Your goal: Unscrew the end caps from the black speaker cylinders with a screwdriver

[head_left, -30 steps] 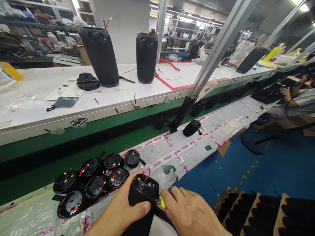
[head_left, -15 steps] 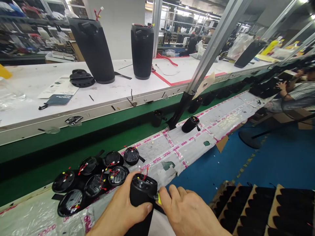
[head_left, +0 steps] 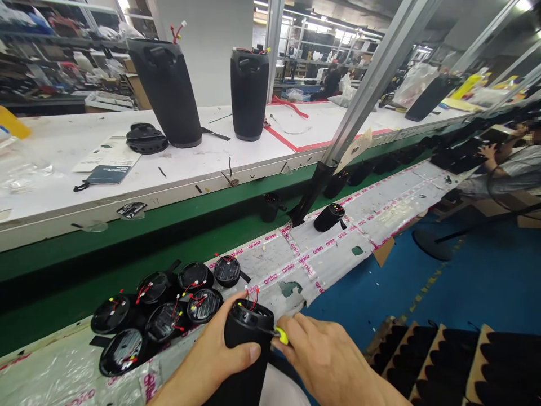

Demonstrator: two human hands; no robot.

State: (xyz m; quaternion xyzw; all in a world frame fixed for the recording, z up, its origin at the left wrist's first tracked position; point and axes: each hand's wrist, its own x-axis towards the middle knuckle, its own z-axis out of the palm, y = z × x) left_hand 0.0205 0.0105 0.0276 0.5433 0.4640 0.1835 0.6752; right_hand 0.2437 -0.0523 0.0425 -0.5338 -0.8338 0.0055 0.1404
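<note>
My left hand [head_left: 224, 349] wraps round a black cylindrical speaker body [head_left: 249, 332] in the lower middle of the head view. Its open top end faces up, with red and white wires and small plugs standing out of it. My right hand [head_left: 325, 355] is closed on a small tool with a yellow-green handle [head_left: 282, 336]. The tool's thin metal end meets the right side of the speaker near the rim; its very tip is hidden. Left of my hands stand several similar black speaker bodies [head_left: 164, 321] with wires on their tops.
A plastic-covered shelf [head_left: 262, 265] carries one more small speaker body [head_left: 328, 217]. Above it, a white bench [head_left: 203, 160] holds two taller speakers [head_left: 250, 93]. A slanted metal post [head_left: 367, 79] rises ahead. Rows of black parts [head_left: 448, 361] lie lower right. Another person's hand [head_left: 489, 152] works far right.
My right hand has shifted slightly right and turned, so more of the yellow-green handle shows. My left hand keeps its hold on the speaker body. The view has tipped up slightly.
</note>
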